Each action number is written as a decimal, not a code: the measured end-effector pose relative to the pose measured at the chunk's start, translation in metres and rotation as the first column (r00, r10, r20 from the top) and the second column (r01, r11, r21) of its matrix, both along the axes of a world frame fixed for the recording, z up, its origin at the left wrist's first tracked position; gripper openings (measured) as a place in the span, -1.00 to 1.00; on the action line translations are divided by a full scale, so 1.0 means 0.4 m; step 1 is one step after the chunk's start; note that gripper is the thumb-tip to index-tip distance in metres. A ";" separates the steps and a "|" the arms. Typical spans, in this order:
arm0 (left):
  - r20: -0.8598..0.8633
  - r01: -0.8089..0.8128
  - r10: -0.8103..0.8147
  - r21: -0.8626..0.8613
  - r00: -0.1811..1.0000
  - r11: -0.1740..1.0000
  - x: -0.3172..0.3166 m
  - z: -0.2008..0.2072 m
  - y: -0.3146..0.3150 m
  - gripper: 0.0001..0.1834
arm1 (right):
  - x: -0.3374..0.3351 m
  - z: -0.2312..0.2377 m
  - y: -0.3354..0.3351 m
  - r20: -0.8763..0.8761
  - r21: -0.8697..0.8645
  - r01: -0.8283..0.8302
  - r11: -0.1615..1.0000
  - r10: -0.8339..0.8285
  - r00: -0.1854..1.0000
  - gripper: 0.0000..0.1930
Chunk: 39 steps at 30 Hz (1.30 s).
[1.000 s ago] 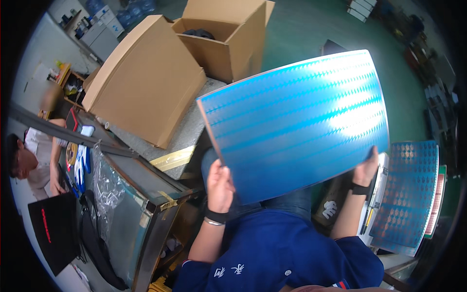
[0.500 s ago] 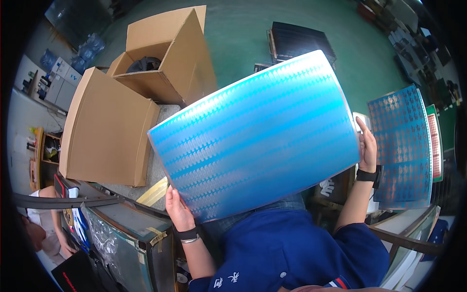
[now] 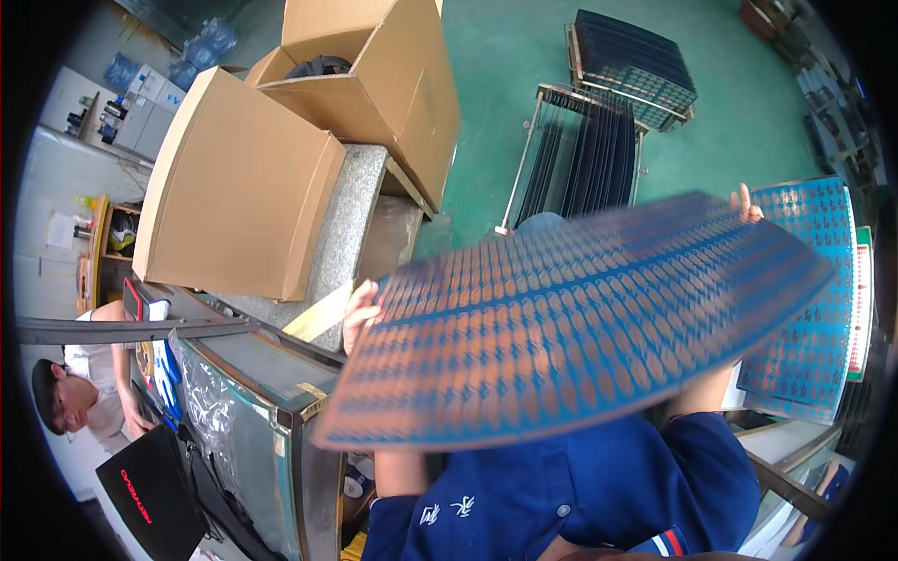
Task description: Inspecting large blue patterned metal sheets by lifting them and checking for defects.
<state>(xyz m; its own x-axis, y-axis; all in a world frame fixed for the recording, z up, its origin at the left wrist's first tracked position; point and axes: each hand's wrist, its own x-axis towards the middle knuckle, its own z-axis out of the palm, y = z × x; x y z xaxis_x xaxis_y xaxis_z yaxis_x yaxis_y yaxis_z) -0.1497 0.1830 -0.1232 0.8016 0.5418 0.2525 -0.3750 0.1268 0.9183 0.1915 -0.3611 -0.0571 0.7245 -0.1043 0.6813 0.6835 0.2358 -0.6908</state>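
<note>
A large, thin circuit board panel [image 3: 561, 327] with rows of copper shapes on blue spans the space before my body, tilted and slightly blurred. My left hand [image 3: 360, 315] grips its left edge, with the fingers partly hidden behind it. At the far right corner, my right hand [image 3: 745, 204] holds the panel's edge; only fingertips show above it. The panel covers most of both forearms. Just beyond my right hand stands a similar blue and copper panel [image 3: 804, 299], with a green-edged one [image 3: 862, 280] behind it.
Two floor racks, a near one [image 3: 580, 154] and a far one [image 3: 636, 70], hold several dark panels upright. Cardboard boxes [image 3: 238, 187] rest on and beside a speckled grey slab [image 3: 351, 224] to the left. A glass-sided cabinet [image 3: 234, 421] and a seated person [image 3: 89, 393] are at lower left.
The panel has swung from a bright blue, glossy face to one showing copper shapes, its far edge dropping lower. Both hands have shifted with it. More of the racks shows.
</note>
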 end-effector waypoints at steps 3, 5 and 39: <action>-0.196 -0.132 0.015 -0.603 0.980 0.787 0.127 0.223 -0.224 -0.61 | -0.022 -0.016 -0.021 -0.266 0.283 -0.346 0.894 0.420 0.868 -0.68; -0.167 -0.086 0.051 -0.209 0.985 0.974 0.105 0.256 -0.263 -0.55 | -0.033 -0.006 0.002 -0.328 0.631 -0.519 0.576 0.805 0.495 -0.64; -0.329 -0.065 -0.065 -0.370 0.942 0.927 0.045 0.201 -0.207 -0.61 | -0.110 0.136 0.071 -0.742 0.267 -0.277 0.923 0.380 0.552 -0.45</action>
